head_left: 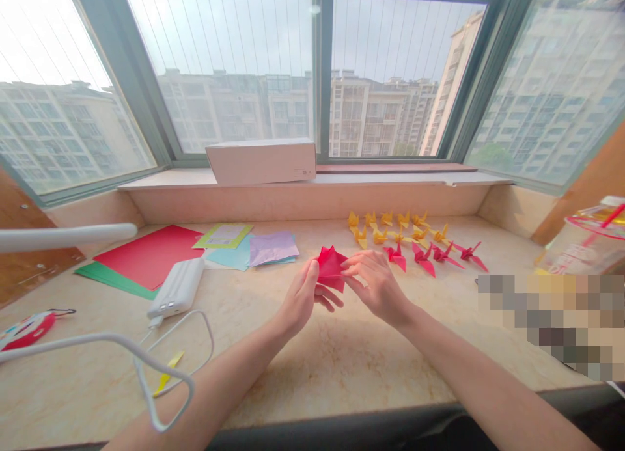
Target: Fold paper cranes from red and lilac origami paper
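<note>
Red origami paper point(332, 266), creased, with pointed upper corners, is above the counter point(312, 379); my left hand point(301, 293) pinches its left side, my curled right hand point(377, 283) touches its right edge, grip unclear to me.

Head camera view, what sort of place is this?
Probably a home, likely on an upper floor: a wide window looks out on apartment-like buildings, while folded paper cranes and coloured paper sheets lie on the stone-like ledge.

Red paper point(332, 267), partly folded, pointed tips along top edge, held between both hands point(301, 295) point(375, 285).
</note>
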### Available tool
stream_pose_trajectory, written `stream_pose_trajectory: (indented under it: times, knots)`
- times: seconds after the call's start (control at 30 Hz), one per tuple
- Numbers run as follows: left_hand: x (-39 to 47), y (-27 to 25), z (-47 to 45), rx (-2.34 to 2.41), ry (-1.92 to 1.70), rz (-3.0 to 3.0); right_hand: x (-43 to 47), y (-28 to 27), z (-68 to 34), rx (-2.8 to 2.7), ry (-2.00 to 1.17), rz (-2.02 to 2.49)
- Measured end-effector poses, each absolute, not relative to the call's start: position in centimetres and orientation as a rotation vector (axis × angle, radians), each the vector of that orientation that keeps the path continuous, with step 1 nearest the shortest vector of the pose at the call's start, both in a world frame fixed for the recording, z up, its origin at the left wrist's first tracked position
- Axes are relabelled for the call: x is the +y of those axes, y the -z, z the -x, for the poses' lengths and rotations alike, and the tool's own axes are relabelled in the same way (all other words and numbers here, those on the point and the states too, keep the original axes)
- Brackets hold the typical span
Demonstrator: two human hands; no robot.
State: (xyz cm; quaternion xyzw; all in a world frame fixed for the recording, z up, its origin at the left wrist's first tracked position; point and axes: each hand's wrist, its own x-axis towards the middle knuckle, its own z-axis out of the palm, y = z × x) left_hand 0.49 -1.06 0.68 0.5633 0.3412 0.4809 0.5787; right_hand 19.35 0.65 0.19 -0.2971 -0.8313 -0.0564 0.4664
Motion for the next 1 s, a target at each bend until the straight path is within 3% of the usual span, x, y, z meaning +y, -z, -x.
stream_pose_trajectory:
  times: [0.6, 1.0]
  knots:
    - [-1.4, -0.5, -0.6, 0.781, -1.050, -1.413, 0.3, -0.3, -18.8, -2.073, 0.002, 0.825]
    - [-0.8, 0.6, -0.8, 0.793, -1.069, -1.497, 0.1, -0.2, -18.6, -1.749, -0.349, 0.810]
